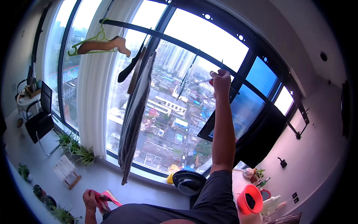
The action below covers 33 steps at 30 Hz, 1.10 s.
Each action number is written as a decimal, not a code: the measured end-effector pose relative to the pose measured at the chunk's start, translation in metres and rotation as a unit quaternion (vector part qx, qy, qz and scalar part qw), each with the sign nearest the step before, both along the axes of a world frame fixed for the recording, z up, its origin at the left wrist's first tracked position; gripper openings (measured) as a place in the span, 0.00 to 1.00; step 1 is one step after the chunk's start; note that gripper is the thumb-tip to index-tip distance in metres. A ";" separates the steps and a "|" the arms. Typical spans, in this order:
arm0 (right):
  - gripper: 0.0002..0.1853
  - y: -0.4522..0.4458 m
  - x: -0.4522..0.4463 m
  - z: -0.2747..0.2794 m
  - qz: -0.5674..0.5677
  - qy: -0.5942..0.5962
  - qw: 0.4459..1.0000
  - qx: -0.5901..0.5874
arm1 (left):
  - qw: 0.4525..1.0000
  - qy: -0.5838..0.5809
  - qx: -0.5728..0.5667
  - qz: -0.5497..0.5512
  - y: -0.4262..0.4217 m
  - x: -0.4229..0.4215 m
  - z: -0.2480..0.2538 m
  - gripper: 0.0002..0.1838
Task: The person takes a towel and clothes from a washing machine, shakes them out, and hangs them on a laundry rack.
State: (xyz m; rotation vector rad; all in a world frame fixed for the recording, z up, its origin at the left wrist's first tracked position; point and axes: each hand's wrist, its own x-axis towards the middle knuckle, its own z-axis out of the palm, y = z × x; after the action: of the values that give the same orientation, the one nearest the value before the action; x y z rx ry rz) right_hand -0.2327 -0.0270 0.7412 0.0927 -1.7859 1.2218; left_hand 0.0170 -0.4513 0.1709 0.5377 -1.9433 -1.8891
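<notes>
The left hand (89,199) grasps a pink patterned cloth (104,198), which trails to its right. Up and right of that hand, a grey cloth (135,121) hangs beneath the black rail (179,42). Farther right, the raised right hand (220,79) has bent fingers by the rail, its grip unclear, with a black garment (263,136) below and right of it.

Beyond the left hand (89,201), I see a low white-and-wood stand (65,168) on the floor (112,170), then spiky plants (68,142) and a black chair (39,125) farther off. More potted plants (61,214) sit to that hand's left. Well below the right hand (220,80), off to its right, I get a red basin (253,189) near a green bottle (264,182); city buildings (169,56) show past it through the window (209,33).
</notes>
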 end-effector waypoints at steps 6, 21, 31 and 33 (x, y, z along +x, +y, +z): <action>0.19 -0.016 0.001 0.000 0.114 0.010 0.993 -0.026 | 0.998 -0.009 0.066 -0.021 -0.016 -0.006 -0.003 0.13; 0.19 -0.069 0.005 0.000 0.077 -0.104 0.983 0.127 | 0.997 -0.001 0.079 -0.023 -0.051 -0.001 -0.015 0.13; 0.23 -0.058 0.007 -0.002 0.165 -0.177 0.970 0.003 | 0.999 0.000 0.036 0.014 -0.072 -0.001 -0.048 0.12; 0.17 -0.058 0.012 -0.003 0.224 -0.201 0.952 -0.052 | 0.994 0.013 0.106 -0.002 -0.070 -0.001 -0.046 0.12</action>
State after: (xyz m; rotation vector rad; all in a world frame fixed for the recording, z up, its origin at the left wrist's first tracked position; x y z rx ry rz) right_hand -0.2212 -0.0851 0.7378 0.2101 -2.1161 1.7568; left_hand 0.0165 -0.5211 0.1249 0.5676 -1.7388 -2.1078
